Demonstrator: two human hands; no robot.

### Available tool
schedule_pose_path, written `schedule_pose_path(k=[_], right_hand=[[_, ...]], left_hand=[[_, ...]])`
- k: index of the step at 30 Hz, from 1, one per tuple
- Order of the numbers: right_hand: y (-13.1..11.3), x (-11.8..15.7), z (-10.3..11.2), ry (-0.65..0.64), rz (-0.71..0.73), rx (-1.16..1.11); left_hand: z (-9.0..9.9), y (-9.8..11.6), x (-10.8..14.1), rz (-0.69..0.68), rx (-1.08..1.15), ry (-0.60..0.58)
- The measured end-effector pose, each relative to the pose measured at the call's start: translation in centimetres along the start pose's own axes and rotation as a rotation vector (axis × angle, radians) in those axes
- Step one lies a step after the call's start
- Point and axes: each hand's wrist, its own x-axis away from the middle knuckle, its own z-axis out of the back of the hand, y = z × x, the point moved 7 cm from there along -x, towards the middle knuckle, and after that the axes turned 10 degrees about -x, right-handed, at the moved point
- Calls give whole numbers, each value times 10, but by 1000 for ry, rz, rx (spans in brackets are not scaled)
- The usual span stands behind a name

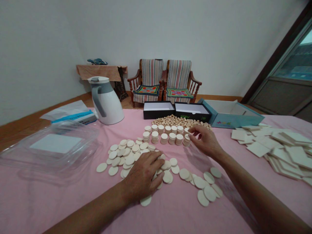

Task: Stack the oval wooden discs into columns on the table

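Over the loose pile of thin round wooden discs (129, 160), my left hand (145, 174) lies with its fingers bent and apart, palm down. Discs stick out around its fingertips and thumb; what lies under the palm is hidden. My right hand (206, 140) is at the right end of two rows of short disc stacks (172, 138). Its thumb and fingertips close at the top of the front row's last stack (186, 141), on a round wooden disc. A smaller scatter of discs (209, 193) lies below my right forearm.
Behind the stacks are small wooden balls (180, 122), two black boxes (159, 110) and a light blue box (234, 113). Square wooden tiles (282, 146) heap up at right. A white and grey jug (107, 104) and clear plastic containers (56, 143) occupy the left.
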Motion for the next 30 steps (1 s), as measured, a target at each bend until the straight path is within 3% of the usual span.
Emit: schedule_pose_path(k=[3,9,12,15,19,22,26,30], right_hand=[[-23,10,-5,-32,37,-89],[-60,46,-47,-237,119,-213],[-62,57,-60,-261,124,-218],[-60,59,-61,-228,127,-224],[-58,58,-60,-202,118,-230],[-56,60,-62,-215,118,-202],[-52,62,-64,-233,116,-175],[-51,62,-63,-229,117,-178]], left_hand=[[2,1,-1,-3,-3,-1],[13,-1,-4,-21,-3,55],[21,-16,-4,33,-34,129],[27,-46,-5,195,-102,182],[22,-91,-9,396,-205,64],[13,-112,-14,432,-271,-81],[0,-122,-16,433,-285,-232],[0,-120,-10,436,-277,-240]])
